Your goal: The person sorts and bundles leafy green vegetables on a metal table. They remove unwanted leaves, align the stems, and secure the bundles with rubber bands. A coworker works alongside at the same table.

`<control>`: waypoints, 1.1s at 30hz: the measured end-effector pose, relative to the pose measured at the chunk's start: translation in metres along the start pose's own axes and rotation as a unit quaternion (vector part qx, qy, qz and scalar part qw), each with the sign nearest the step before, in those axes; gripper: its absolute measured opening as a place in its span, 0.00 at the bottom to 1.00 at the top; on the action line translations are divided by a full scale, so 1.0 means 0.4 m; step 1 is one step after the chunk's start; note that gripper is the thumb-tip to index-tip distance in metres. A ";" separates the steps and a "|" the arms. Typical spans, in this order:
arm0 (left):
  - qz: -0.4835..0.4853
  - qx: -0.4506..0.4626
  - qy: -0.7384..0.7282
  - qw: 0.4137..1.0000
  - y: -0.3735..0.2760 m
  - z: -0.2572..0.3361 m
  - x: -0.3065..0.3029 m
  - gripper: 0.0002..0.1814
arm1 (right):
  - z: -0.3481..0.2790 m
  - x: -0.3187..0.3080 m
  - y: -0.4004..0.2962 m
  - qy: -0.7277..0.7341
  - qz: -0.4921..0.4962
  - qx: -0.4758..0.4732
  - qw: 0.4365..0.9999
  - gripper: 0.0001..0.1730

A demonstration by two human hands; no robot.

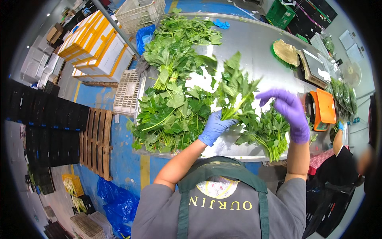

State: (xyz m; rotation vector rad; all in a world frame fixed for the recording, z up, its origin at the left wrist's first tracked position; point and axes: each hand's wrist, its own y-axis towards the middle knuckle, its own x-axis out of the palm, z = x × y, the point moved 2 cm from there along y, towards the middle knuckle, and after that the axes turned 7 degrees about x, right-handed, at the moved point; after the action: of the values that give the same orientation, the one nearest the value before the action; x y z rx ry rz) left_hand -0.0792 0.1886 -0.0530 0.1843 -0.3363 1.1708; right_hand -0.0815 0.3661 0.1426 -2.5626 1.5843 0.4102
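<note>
My left hand [215, 128], in a blue glove, grips the pale stems of a bunch of leafy greens [234, 85]. The leaves fan out beyond the fingers, towards the far side of the table. My right hand [287, 112], in a purple glove, is raised to the right of that bunch; its fingers are apart and hold nothing. Below it lies another bunch of greens [273, 134], its stems pointing at the near edge. A loose heap of leafy greens [176, 119] spreads left of my left hand. Bundled greens [167, 71] lie behind that heap, stems towards me.
The stainless steel table [244, 41] carries a crumpled blue glove [221, 24], a weighing scale [313, 68] and an orange-topped scale [323, 109]. Bagged greens [343, 95] line the right side, where a co-worker [337, 167] reaches in. Foam boxes [98, 50] and a plastic crate [126, 92] stand left.
</note>
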 end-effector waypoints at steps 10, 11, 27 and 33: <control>0.026 -0.010 0.011 1.000 0.003 0.032 0.042 0.08 | 0.444 0.263 -0.158 0.268 0.187 0.194 0.925 0.26; 0.017 -0.020 0.003 1.000 -0.002 0.024 0.045 0.09 | 0.447 0.264 -0.150 0.321 0.233 0.154 0.905 0.25; -0.203 0.161 0.506 0.822 -0.055 -0.058 0.141 0.35 | 0.466 0.299 -0.128 0.396 0.487 0.205 0.751 0.21; -0.304 0.151 0.464 0.818 -0.061 -0.003 0.170 0.44 | 0.394 0.150 -0.311 0.238 0.551 0.132 0.789 0.17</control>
State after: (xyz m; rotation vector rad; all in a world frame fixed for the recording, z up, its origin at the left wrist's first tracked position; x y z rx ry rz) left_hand -0.0328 0.2386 -0.0294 -0.0277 0.7437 0.5505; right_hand 0.0270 0.4063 -0.0319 -1.3048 2.9279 -0.4366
